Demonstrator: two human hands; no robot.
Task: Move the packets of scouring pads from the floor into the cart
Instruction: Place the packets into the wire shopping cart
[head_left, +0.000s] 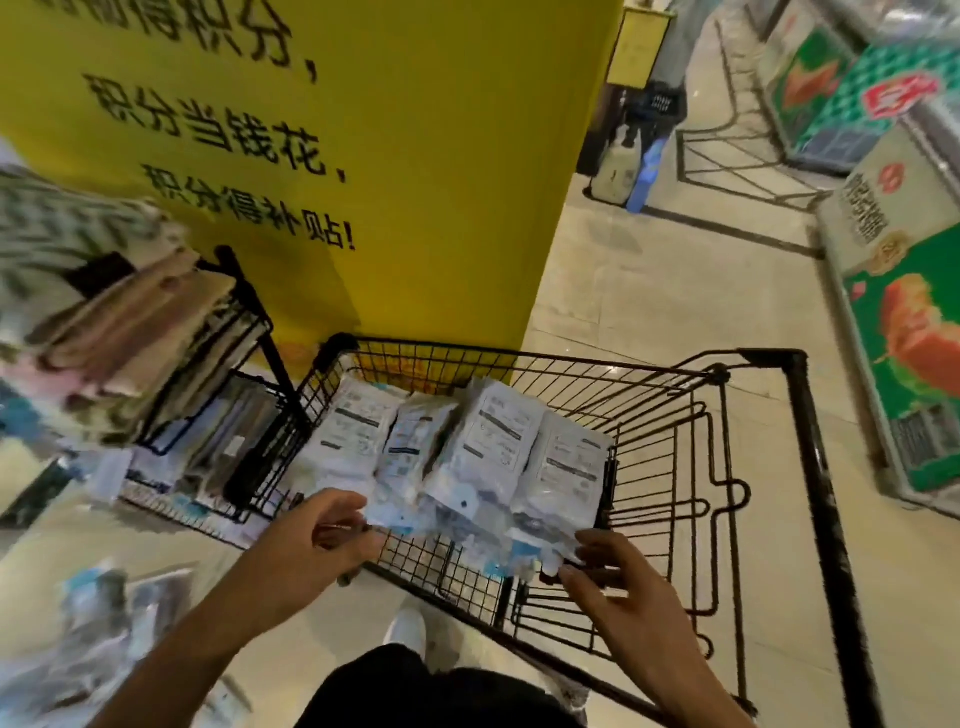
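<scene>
A black wire cart stands in front of me. Several white and blue packets of scouring pads lie fanned out inside its basket. My left hand pinches the near edge of the packets on the left. At the near right corner of the stack, my right hand touches the packets with curled fingers. More packets lie blurred on the floor at the lower left.
A yellow pillar with black lettering rises just behind the cart. A black wire rack with goods stands to the left. Freezer chests line the right side, with tiled floor between.
</scene>
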